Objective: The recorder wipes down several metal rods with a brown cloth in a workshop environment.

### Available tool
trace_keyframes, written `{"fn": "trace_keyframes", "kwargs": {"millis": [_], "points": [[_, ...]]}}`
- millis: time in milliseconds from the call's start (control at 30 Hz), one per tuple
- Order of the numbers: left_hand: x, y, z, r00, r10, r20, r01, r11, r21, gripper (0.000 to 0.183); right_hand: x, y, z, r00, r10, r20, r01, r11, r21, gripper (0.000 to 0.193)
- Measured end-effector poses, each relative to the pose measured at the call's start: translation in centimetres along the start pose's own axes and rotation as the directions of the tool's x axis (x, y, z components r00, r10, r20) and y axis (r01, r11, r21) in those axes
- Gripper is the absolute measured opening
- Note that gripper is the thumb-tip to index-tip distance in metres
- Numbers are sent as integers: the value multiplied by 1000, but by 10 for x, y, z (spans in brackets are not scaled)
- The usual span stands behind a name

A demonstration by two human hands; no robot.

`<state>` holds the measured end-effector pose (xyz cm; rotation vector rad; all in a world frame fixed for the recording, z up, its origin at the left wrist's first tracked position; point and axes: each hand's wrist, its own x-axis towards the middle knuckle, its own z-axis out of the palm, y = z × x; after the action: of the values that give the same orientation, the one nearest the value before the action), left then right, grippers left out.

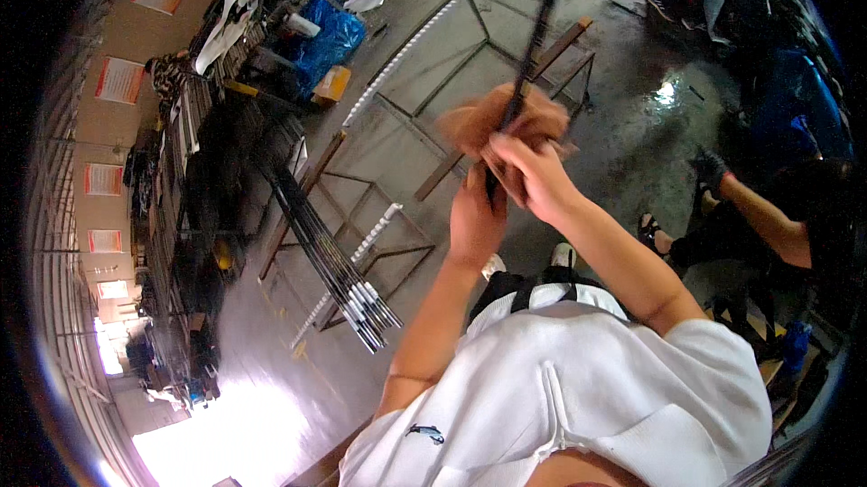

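Note:
A long black rod runs up and away from my hands, tilted slightly to the right and blurred by motion toward its far end. My left hand is closed round its near end. Just above, my right hand presses a brown cloth about the rod. Folds of the cloth hide part of the rod and some of my fingers. To the left, a bundle of black rods with silver and white ends rests across a metal rack.
Metal frames with white-wrapped bars stand ahead on the grey floor. At right, a co-worker's dark-gloved hand and sandalled foot are near. A blue plastic bag and a cluttered bench lie far left.

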<state>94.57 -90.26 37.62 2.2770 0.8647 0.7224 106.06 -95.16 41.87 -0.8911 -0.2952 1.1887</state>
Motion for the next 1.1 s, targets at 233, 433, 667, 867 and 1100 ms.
{"fn": "trace_keyframes", "kwargs": {"millis": [233,433,667,867,1100], "points": [[-89,-25,-67,825,-519,225,520,852,60,40,35,-18,61,964,3,267,-40,990,132,30],[-74,-15,-86,859,-506,-71,511,843,169,44,0,85,105,994,13,113,-18,999,38,24],[-150,-38,-99,739,-672,-53,647,685,335,35,38,74,89,977,166,-134,-175,983,-62,33],[-293,-122,-118,772,-617,-151,569,566,596,39,88,52,65,983,40,-181,-47,998,-35,39],[-442,-144,-154,527,-771,-358,793,294,534,29,142,-62,38,973,-96,-212,76,992,-104,44]]}}
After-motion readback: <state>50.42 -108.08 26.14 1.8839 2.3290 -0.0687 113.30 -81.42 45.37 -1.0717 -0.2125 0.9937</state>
